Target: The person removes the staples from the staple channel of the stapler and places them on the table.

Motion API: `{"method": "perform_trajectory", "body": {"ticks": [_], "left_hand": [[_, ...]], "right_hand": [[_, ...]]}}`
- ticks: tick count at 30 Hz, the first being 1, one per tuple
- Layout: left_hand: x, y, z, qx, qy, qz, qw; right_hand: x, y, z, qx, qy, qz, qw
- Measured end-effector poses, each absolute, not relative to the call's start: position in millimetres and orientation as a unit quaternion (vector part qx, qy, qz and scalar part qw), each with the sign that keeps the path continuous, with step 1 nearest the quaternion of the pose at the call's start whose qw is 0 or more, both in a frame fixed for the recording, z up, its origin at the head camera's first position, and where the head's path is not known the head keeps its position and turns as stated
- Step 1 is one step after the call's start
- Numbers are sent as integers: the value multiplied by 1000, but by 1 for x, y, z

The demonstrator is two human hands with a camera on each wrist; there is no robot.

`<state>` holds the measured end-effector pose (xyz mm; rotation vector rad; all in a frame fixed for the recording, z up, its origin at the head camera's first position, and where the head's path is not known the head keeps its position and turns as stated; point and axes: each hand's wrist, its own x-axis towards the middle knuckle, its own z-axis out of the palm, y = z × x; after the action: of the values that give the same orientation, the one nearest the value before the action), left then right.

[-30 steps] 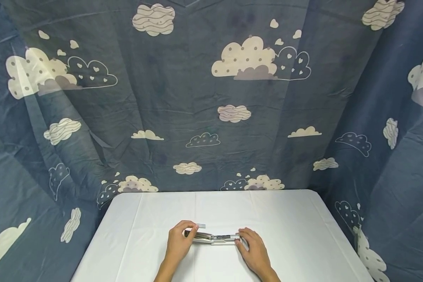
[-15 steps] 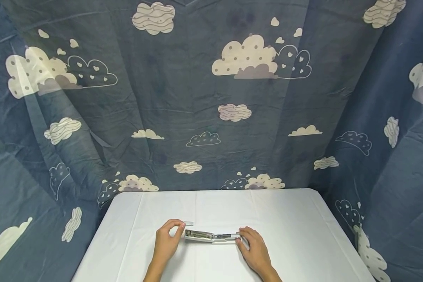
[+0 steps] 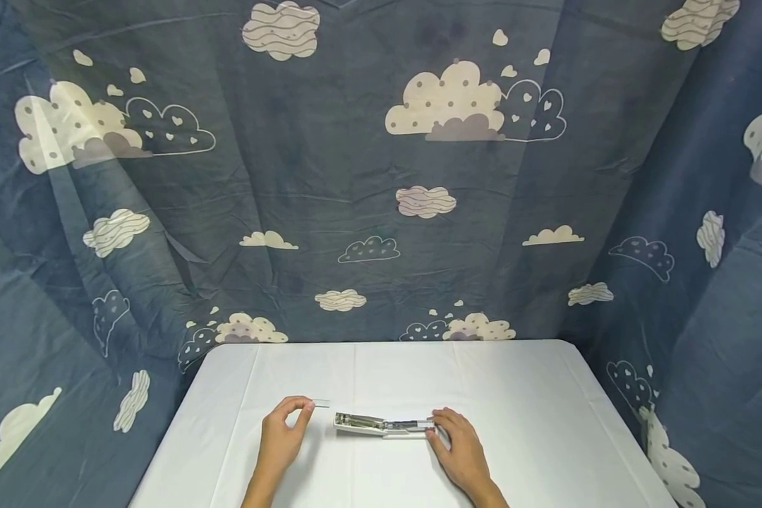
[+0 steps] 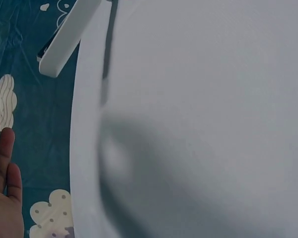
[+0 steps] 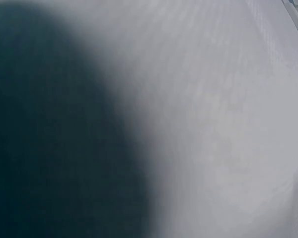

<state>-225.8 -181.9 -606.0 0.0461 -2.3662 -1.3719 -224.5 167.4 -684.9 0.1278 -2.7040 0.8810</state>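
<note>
A white stapler lies opened out on the white table, its top arm swung to the left and its metal inside facing up. At its right end my right hand grips the base between thumb and fingers. My left hand pinches a thin strip of staples between thumb and forefinger, apart from the stapler and left of it. In the left wrist view the stapler's white arm shows at the top, and part of my left hand at the left edge.
The white table has its far edge against a dark blue curtain printed with clouds. More curtain hangs at both sides. Mostly tabletop and a dark shadow fill the right wrist view.
My left hand has moved left, away from the stapler's open arm, with the staple strip between its fingertips. My right hand has stayed on the stapler's right end.
</note>
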Motion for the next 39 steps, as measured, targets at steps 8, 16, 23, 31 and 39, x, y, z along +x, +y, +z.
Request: {"method": "perform_trajectory", "body": {"ticks": [8, 16, 23, 31, 39], "left_hand": [[-221, -194, -618, 31, -863, -471, 182], [-221, -201, -630, 54, -877, -460, 131], [-220, -199, -636, 71, -889, -444, 82], [-223, -198, -640, 82, -894, -435, 70], [-224, -199, -643, 69, -906, -409, 78]], "right_hand": [[-223, 168, -685, 47, -940, 303, 148], [-223, 170, -684, 40, -943, 309, 119], [-222, 170, -685, 45, -940, 307, 143], [-223, 169, -684, 50, -938, 301, 164], [-225, 166, -684, 39, -940, 307, 145]]}}
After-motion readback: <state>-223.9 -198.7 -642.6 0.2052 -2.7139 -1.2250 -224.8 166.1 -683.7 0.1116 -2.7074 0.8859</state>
